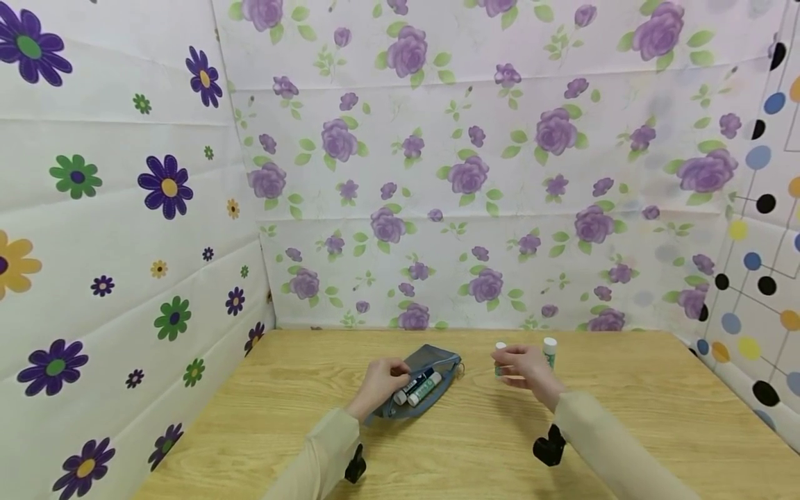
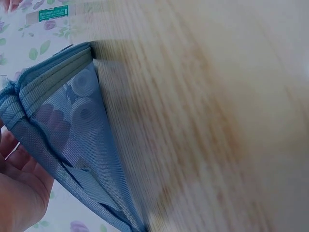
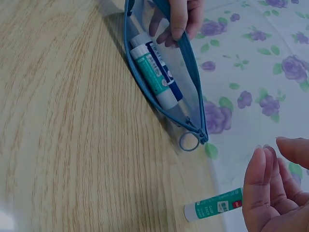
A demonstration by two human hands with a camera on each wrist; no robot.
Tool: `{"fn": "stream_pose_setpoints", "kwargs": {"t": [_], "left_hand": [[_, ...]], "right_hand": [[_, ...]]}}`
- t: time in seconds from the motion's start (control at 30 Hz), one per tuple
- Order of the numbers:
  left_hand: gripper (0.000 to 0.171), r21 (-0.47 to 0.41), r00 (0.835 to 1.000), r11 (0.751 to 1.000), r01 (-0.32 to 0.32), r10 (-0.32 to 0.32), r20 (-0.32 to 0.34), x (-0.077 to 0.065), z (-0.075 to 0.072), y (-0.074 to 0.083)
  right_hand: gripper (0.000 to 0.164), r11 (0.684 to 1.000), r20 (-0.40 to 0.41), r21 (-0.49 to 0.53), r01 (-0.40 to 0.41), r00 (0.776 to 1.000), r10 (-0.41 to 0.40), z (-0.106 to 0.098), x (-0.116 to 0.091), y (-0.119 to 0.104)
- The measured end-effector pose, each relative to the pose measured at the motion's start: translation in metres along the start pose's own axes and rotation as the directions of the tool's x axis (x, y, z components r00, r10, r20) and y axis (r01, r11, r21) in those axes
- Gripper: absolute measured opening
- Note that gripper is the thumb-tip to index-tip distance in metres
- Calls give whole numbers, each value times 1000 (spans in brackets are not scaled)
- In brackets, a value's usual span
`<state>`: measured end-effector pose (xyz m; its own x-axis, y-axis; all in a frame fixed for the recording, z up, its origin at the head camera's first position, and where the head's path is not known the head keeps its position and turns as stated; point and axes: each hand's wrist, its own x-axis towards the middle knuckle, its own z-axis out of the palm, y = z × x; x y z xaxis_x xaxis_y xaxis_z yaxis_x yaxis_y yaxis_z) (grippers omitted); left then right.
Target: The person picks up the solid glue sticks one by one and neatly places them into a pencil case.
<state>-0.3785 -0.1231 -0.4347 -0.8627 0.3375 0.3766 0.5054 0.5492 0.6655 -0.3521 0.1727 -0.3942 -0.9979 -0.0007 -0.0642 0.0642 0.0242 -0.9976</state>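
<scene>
A blue mesh zip pouch (image 1: pixel 431 355) lies with its mouth open. Two glue sticks rest inside it, a green one (image 3: pixel 152 72) and a dark blue one (image 3: pixel 176 89), both with white ends. My left hand (image 1: pixel 382 382) pinches the pouch's zippered edge, thumb outside and fingers inside the mouth. To the right, my right hand (image 1: pixel 528 368) reaches beside a standing green glue stick (image 3: pixel 212 205), its thumb and fingers apart with a gap between them. Those fingers partly hide that stick. Another upright glue stick (image 1: pixel 550 347) with a white cap stands just behind the hand.
A wooden table (image 1: pixel 262 423) carries everything. Flowered cloth walls (image 1: pixel 437 264) rise at its back edge and left side, and a dotted cloth (image 1: pixel 750 312) hangs on the right. A ring pull (image 3: pixel 189 141) hangs at the pouch's end.
</scene>
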Motion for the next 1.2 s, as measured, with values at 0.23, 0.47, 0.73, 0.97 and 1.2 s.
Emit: {"fn": "stream_pose_setpoints", "kwargs": {"t": [0.23,0.47,0.73,0.97,1.2], "left_hand": [[9,1,1000,1000,-1,2,-4,0,0,1],[9,-1,1000,1000,-12,12,-1,-1,0,1],[9,-1,1000,1000,-14,14,-3,-3,-1,2],[9,-17,1000,1000,-18,18,-8,-1,0,2],[9,-17,1000,1000,-10,10,-4,-2,-1,4]], "right_hand": [[34,999,-41,-9,36,998,-37,-8,-2,-2],[36,997,-73,-25,75,994,-76,-14,1,0],[39,990,-88,-33,139,986,-142,-22,3,4],[41,976,-109,-49,211,970,-215,-23,6,8],[42,950,-136,-100,296,942,-308,-22,11,12]]}}
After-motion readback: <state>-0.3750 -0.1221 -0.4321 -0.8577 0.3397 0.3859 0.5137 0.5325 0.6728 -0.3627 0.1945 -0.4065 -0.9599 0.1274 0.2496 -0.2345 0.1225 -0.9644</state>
